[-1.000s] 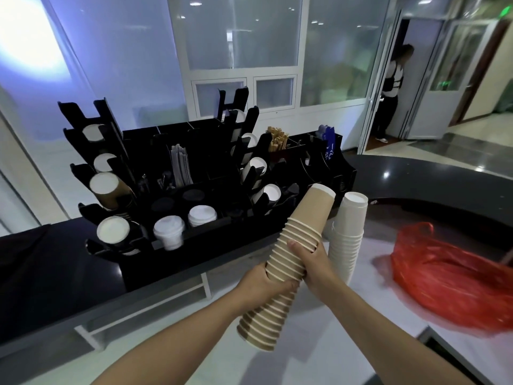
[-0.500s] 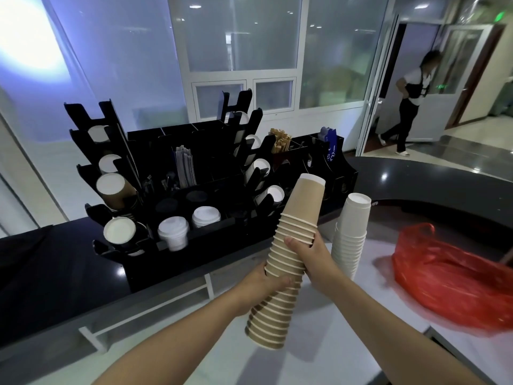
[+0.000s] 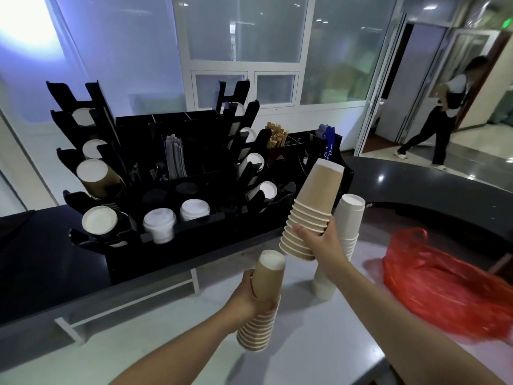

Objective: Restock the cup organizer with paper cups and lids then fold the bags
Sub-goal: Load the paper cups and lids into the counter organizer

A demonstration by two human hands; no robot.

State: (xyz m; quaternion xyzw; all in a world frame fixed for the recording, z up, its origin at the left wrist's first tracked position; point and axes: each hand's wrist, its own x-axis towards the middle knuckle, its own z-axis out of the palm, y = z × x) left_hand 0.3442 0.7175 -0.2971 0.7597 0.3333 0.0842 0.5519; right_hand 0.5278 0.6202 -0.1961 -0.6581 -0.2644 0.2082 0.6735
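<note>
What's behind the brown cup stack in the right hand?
Behind the raised brown paper cup stack in the right hand stands a tall white paper cup stack on the pale counter. The hand and forearm cover its middle.

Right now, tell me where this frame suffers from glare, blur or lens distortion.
Head view: a blown-out white glare fills the top left corner; wide-angle distortion bows the window frames and door; the red plastic bag is smeared at its right edge; the passer-by in the doorway is soft; both hands' brown cup stacks and the black cup organizer read fairly sharp.
</note>
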